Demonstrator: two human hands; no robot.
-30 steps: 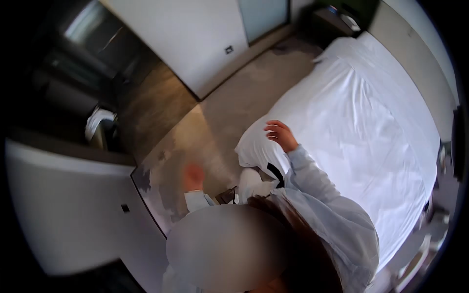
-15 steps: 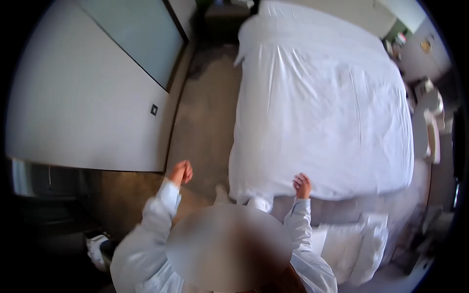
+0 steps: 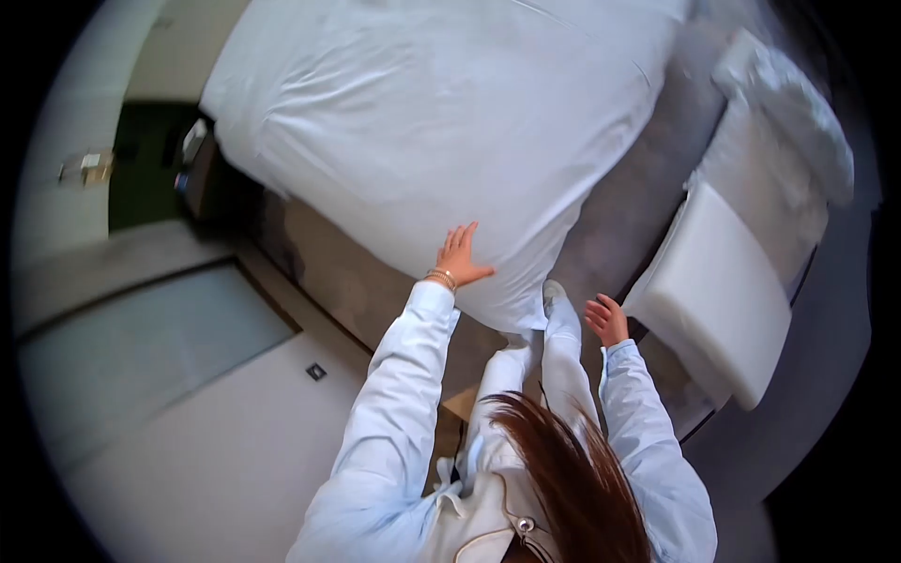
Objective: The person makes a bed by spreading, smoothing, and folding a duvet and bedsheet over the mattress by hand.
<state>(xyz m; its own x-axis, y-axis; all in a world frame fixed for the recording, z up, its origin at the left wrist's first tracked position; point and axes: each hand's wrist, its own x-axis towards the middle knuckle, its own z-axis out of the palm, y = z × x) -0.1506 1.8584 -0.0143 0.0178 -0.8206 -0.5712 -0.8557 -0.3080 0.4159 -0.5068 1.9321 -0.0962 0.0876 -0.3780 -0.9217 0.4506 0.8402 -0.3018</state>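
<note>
My left hand (image 3: 457, 258), with a bracelet at the wrist, has its fingers spread over the near corner of the white-covered bed (image 3: 404, 141). Nothing is in it, and whether it touches the sheet I cannot tell. To the right, my right hand (image 3: 606, 320) is held with its fingers apart and holds nothing. It is above the floor, between my leg and a white cushion-like piece (image 3: 718, 291). My shoe (image 3: 554, 293) is beside the hanging edge of the bed cover.
Bulky white bedding (image 3: 793, 117) lies on the bench-like seat at the right. A dark nightstand (image 3: 202, 169) stands at the bed's far left. On the left are a wall with a socket (image 3: 316, 372) and a frosted panel (image 3: 160, 352).
The view has swung right, bringing the bed's near corner and the white bedding closer. My left hand has come over the bed corner and its fingers have spread; my right hand is now off the bed.
</note>
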